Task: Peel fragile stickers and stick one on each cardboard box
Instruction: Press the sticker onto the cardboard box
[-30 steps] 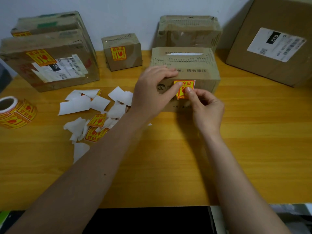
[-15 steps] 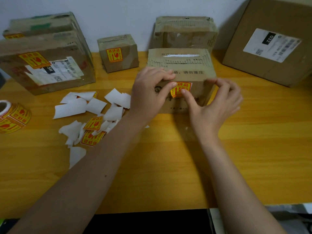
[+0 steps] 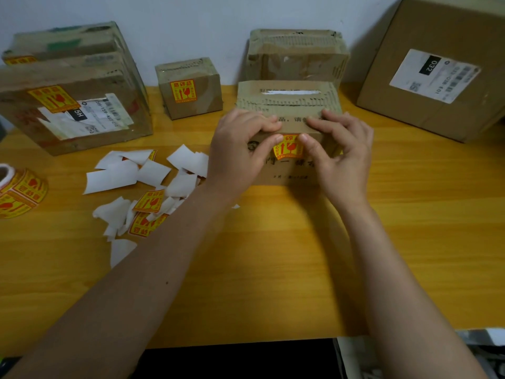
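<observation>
Thumbs of both hands press on the sticker point(image 3: 289, 149) from either side: the left hand point(image 3: 237, 154) covers its left edge, the right hand point(image 3: 341, 157) its right edge, and the fingers of each hand curl over the top front edge of the box point(image 3: 287, 170), clamping the cardboard between fingers and thumb. The sticker lies on the front face of this box, just under the top edge, with its red and yellow print partly hidden by the thumbs. Whether its corners are fully down cannot be told. Risk one: uneven thumb pressure could trap a crease or air bubble, since the print already looks slightly bowed. Risk two: the box sits free on the table point(image 3: 273, 269) and may slide toward the wall if the push outweighs the hold. Risk three: a thumb lifted too soon may drag an unbonded edge up with it. Farther out, loose white backing scraps point(image 3: 114, 179) and spare stickers point(image 3: 149, 201) lie to the left, where a passing forearm could scatter them or pick one up. The roll point(image 3: 16, 192) rests at the far left edge. Two boxes, the rear box point(image 3: 295, 56) and the large box point(image 3: 437, 72), show no sticker on the faces in view.
</observation>
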